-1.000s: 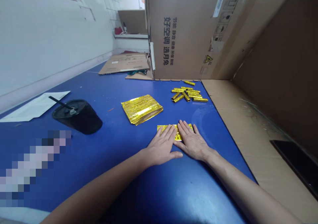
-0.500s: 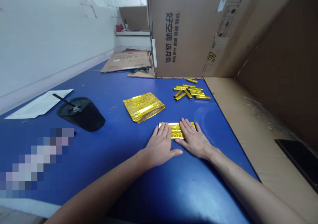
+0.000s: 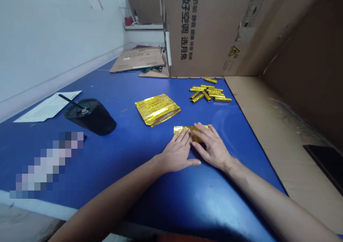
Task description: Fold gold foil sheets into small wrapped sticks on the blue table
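Note:
A sheet of shiny gold foil paper (image 3: 178, 129) lies on the blue tabletop in front of me, partly covered by both hands. My left hand (image 3: 177, 153) rests flat on its left and near part, fingers stretched out and thumb pointing right. On the right part lies my right hand (image 3: 214, 149), its fingers extended and slightly bent, its thumb near the left fingertips. Beyond the hands, to the left, sits a flat stack of gold foil sheets (image 3: 158, 109). Several small gold foil rolls (image 3: 207, 92) are heaped farther back on the right.
A black tumbler (image 3: 92, 117) with a straw stands at the left, with white paper (image 3: 48, 108) behind it. A large cardboard box (image 3: 209, 31) rises at the back, and flat cardboard (image 3: 139, 59) lies beside it. More cardboard (image 3: 257, 120) borders the table's right edge.
My right fingers have gone from lying flat to slightly bent, and my left hand sits closer to them. Less of the sheet shows between my hands. The whole view has shifted slightly.

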The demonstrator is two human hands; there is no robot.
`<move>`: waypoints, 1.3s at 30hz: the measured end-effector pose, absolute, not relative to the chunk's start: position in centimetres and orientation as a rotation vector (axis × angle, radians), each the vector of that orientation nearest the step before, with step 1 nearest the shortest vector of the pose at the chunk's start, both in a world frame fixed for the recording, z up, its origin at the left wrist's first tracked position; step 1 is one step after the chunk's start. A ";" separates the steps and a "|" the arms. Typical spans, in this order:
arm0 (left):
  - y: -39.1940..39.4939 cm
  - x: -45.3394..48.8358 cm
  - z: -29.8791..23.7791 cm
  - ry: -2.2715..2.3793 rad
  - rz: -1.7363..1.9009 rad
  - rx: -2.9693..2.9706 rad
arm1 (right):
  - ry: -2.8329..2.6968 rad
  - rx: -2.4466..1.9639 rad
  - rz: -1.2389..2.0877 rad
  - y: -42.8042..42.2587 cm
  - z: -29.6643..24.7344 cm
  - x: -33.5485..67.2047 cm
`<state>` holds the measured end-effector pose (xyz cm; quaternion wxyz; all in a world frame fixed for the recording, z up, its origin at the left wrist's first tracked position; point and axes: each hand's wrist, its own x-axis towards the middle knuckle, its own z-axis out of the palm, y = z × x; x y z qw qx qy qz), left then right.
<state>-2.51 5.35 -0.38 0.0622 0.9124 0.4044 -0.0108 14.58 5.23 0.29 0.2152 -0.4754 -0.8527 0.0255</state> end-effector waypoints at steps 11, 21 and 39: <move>5.7 -2.7 0.1 1.255 -0.067 2.740 | -2.403 -1.610 0.135 6.6 -0.4 15.7; 4.6 -1.8 0.4 1.185 0.051 2.861 | -2.392 -1.593 0.134 6.7 -0.4 15.8; 4.9 -1.9 0.5 1.071 -0.067 2.810 | -2.384 -1.314 0.238 6.7 -0.5 15.8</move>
